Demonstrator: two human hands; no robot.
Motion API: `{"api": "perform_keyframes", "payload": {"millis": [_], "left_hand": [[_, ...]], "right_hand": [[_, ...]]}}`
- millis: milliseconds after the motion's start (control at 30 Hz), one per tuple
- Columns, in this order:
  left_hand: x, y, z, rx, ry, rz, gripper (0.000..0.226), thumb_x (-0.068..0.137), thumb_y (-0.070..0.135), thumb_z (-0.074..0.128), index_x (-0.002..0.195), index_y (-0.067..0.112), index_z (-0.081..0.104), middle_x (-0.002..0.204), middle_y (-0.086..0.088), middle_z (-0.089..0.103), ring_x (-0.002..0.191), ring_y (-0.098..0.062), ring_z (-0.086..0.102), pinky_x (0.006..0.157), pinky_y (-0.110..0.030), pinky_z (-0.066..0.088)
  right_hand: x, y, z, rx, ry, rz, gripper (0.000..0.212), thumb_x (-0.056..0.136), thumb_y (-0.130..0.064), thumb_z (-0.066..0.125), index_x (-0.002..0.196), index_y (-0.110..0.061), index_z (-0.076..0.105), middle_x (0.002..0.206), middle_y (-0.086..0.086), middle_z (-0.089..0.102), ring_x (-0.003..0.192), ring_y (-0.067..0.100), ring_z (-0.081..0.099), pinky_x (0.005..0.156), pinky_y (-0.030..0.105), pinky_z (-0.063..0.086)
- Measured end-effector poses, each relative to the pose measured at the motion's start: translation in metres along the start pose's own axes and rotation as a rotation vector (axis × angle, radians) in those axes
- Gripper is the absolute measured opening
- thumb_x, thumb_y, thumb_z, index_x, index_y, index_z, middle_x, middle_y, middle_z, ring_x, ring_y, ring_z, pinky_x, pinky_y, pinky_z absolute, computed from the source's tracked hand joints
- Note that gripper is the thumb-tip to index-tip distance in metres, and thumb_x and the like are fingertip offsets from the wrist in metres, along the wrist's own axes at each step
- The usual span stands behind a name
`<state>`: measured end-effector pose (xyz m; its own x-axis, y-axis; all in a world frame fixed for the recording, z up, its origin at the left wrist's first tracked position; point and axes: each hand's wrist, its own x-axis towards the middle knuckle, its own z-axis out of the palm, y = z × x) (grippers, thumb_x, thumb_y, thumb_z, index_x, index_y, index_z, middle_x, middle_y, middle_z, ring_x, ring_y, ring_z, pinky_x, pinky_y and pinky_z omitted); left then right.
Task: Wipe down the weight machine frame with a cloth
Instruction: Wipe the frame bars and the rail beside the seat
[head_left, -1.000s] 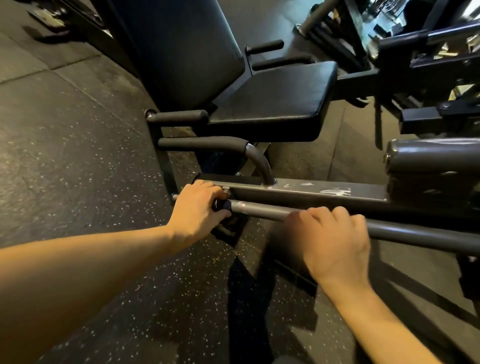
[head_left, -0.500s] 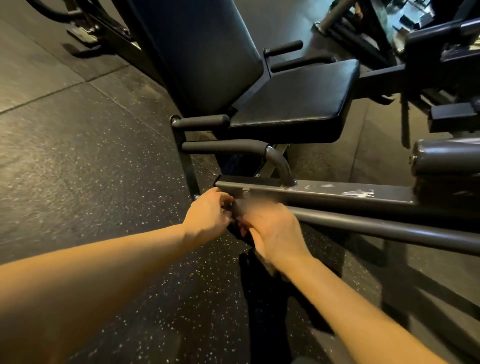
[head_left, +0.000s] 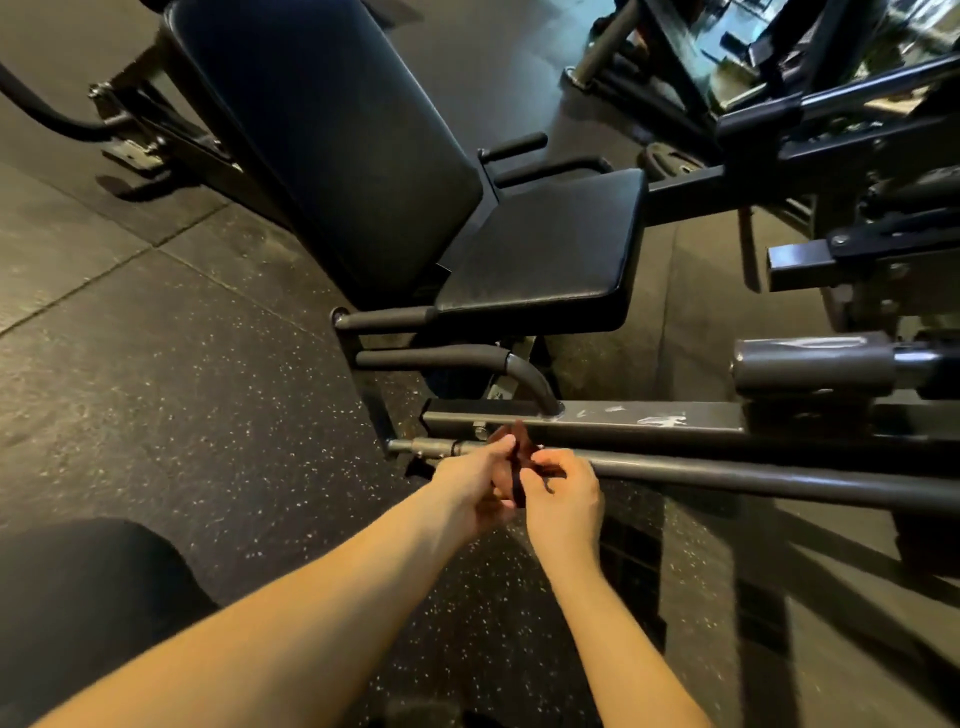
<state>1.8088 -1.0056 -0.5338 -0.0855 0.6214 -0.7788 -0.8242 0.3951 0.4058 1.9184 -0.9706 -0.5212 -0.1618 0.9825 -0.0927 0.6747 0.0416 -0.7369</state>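
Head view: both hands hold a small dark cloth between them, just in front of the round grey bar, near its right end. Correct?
Not quite. The head view shows the left hand and right hand holding the dark cloth in front of the round grey bar, but near the bar's left end, not its right.

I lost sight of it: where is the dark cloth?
In the head view, the dark cloth sits low centre, pinched between left hand and right hand, before the grey round bar.
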Motion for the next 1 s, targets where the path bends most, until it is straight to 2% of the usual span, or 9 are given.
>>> {"api": "perform_keyframes", "payload": {"millis": [67,133,200,300,367,533,633,800,1000], "left_hand": [[0.010,-0.011,0.012,-0.143,0.073,0.007,0.036,0.088,0.016,0.077,0.122,0.006,0.069,0.102,-0.012,0.078,0.095,-0.027,0.075,0.075,-0.043,0.063],[0.016,-0.024,0.022,-0.182,0.195,0.039,0.035,0.084,0.015,0.082,0.115,0.006,0.070,0.097,-0.011,0.077,0.088,-0.025,0.075,0.085,-0.046,0.062],[0.019,-0.026,0.024,-0.192,0.314,0.067,0.033,0.084,0.018,0.082,0.112,0.009,0.068,0.098,-0.010,0.074,0.083,-0.019,0.071,0.075,-0.037,0.061],[0.027,-0.013,0.012,-0.277,0.469,0.089,0.022,0.087,0.016,0.080,0.102,0.012,0.065,0.095,-0.010,0.071,0.072,-0.013,0.063,0.052,-0.022,0.049],[0.035,-0.005,0.007,-0.322,0.522,0.051,0.026,0.085,0.017,0.082,0.105,0.012,0.066,0.094,-0.010,0.069,0.072,-0.014,0.062,0.061,-0.025,0.050],[0.040,-0.007,0.032,-0.398,0.448,-0.123,0.036,0.080,0.028,0.088,0.082,0.015,0.054,0.088,-0.012,0.066,0.080,-0.028,0.068,0.087,-0.045,0.060],[0.044,-0.009,0.036,-0.357,0.439,-0.137,0.042,0.076,0.030,0.090,0.078,0.015,0.052,0.080,-0.009,0.062,0.078,-0.027,0.066,0.087,-0.043,0.058],[0.049,-0.006,0.022,-0.387,0.539,-0.074,0.023,0.089,0.028,0.079,0.084,0.012,0.064,0.078,-0.003,0.064,0.072,-0.015,0.061,0.082,-0.036,0.051],[0.030,-0.024,0.059,-0.437,0.366,-0.110,0.025,0.089,0.033,0.079,0.083,0.017,0.060,0.093,-0.008,0.071,0.089,-0.023,0.068,0.081,-0.039,0.057]], "right_hand": [[0.001,0.005,-0.006,-0.034,-0.050,0.041,0.018,0.098,-0.013,0.062,0.103,-0.029,0.068,0.109,-0.009,0.066,0.097,0.003,0.063,0.075,0.015,0.049],[-0.001,0.014,-0.019,-0.023,-0.026,0.127,0.014,0.100,-0.019,0.061,0.100,-0.029,0.070,0.100,-0.008,0.071,0.092,0.007,0.069,0.080,0.028,0.058],[-0.004,0.021,-0.037,0.060,0.042,0.250,0.010,0.100,-0.029,0.062,0.100,-0.024,0.070,0.091,-0.003,0.074,0.081,0.012,0.074,0.079,0.043,0.063],[0.000,0.017,-0.057,0.257,0.094,0.448,0.041,0.099,-0.038,0.063,0.130,-0.011,0.061,0.098,0.007,0.073,0.080,0.021,0.075,0.073,0.043,0.064],[0.008,0.007,-0.062,0.401,0.142,0.531,0.049,0.099,-0.037,0.063,0.139,-0.011,0.052,0.103,0.010,0.072,0.085,0.024,0.074,0.068,0.038,0.062],[0.023,-0.008,-0.053,0.459,0.254,0.586,0.030,0.096,-0.038,0.067,0.111,-0.013,0.062,0.100,0.007,0.072,0.085,0.021,0.071,0.063,0.031,0.055],[0.026,-0.009,-0.053,0.453,0.265,0.600,0.023,0.097,-0.037,0.067,0.103,-0.015,0.061,0.099,0.008,0.071,0.080,0.019,0.068,0.062,0.030,0.054],[0.026,-0.013,-0.057,0.461,0.210,0.628,0.030,0.097,-0.035,0.067,0.116,-0.013,0.061,0.101,0.008,0.072,0.084,0.020,0.071,0.062,0.030,0.054],[0.026,-0.009,-0.056,0.429,0.224,0.585,0.021,0.096,-0.038,0.067,0.101,-0.018,0.060,0.097,0.006,0.072,0.082,0.020,0.071,0.061,0.030,0.054]]}}
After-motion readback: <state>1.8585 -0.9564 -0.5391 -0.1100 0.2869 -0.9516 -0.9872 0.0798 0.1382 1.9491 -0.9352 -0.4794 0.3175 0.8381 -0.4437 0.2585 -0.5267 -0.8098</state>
